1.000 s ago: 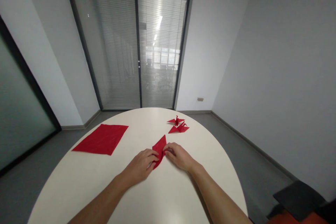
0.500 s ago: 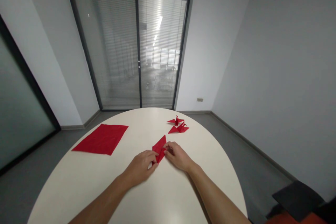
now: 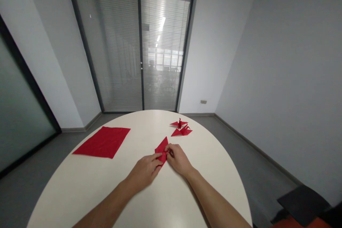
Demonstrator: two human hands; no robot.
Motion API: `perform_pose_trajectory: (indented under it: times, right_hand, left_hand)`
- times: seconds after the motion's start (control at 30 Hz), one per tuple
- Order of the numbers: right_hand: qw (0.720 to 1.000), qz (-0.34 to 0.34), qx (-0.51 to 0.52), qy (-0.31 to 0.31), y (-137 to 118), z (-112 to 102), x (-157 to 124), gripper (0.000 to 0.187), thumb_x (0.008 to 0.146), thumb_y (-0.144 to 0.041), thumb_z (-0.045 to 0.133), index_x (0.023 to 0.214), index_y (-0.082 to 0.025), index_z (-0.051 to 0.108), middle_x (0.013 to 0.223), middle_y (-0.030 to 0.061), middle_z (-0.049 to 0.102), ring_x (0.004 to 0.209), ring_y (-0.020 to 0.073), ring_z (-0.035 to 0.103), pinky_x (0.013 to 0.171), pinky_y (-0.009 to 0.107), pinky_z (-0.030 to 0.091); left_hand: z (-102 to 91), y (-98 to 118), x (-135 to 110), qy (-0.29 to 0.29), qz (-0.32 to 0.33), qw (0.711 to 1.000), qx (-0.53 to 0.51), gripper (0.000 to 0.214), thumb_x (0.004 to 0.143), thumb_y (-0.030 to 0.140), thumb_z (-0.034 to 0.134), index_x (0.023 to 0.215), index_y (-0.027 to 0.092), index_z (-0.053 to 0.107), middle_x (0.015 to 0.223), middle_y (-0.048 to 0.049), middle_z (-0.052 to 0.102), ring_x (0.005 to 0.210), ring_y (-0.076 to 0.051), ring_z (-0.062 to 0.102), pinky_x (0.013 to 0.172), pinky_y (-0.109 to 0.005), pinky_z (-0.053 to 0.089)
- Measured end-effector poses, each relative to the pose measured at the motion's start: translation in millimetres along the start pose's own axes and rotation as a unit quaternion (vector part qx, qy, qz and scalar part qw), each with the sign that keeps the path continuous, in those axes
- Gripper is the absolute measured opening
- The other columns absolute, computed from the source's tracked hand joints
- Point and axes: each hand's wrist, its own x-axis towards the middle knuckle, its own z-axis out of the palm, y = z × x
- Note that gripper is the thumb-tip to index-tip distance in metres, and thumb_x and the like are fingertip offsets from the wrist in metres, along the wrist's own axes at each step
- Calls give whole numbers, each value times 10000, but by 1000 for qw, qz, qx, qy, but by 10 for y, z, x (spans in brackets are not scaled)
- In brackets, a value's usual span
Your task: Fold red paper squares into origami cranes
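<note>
A small folded red paper [image 3: 161, 148] lies on the white oval table [image 3: 133, 192] in front of me. My left hand [image 3: 144, 171] rests flat over its lower part, fingers stretched out and pressing it down. My right hand [image 3: 176, 158] pinches the paper's right edge between thumb and fingers. Only the paper's upper tip shows above my fingers.
A flat stack of square red paper [image 3: 103, 141] lies at the table's left. Two folded red paper cranes [image 3: 181, 128] sit at the far right of the table. A glass sliding door with blinds [image 3: 139, 50] stands beyond. A dark chair [image 3: 304, 203] is at the lower right.
Both hands have slid a little further up and in on the folded paper. The visible part of the paper has become shorter, its lower tip now covered by my left hand.
</note>
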Motion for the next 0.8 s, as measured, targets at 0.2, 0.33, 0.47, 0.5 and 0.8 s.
perform_pose_trajectory:
  times: [0.2,0.33,0.47,0.5,0.8]
  right_hand:
    - [999,2,-40,18,9,31,10,219,799,-42,536,937,-198,603,905,32,621,897,203,541,807,305,423]
    - [995,-5,-97,3,-42,-6,21,189,852,-74,552,949,-193,664,1007,72,622,975,216,537,858,324,428]
    - [986,-25,-157,-42,-191,-57,-13,185,894,-147,561,958,-209,723,1022,83,646,1004,240,538,868,354,420]
    - [984,-29,-164,-59,-236,-65,-33,193,903,-160,552,966,-213,727,1008,80,655,1006,243,542,868,356,420]
    - [976,-8,-181,-123,-401,-108,-151,441,902,-196,481,1327,-133,581,1234,146,622,1092,261,557,961,367,431]
  left_hand:
    - [1,35,-22,-26,20,999,26,359,926,214,553,1276,199,631,1331,-77,652,1195,-238,617,1054,-406,483]
    - [2,46,-3,-39,18,998,34,363,940,201,525,1289,186,622,1333,-85,652,1199,-242,618,1059,-420,481]
    - [6,52,5,-27,15,999,33,367,930,193,534,1288,190,614,1303,-87,668,1180,-249,628,1045,-425,490]
    - [4,55,4,-23,16,999,32,362,930,191,532,1283,193,614,1291,-86,673,1172,-247,631,1042,-425,492]
    - [-41,74,3,-39,7,998,57,297,942,209,512,1206,222,649,1350,-82,615,1103,-253,651,968,-426,532]
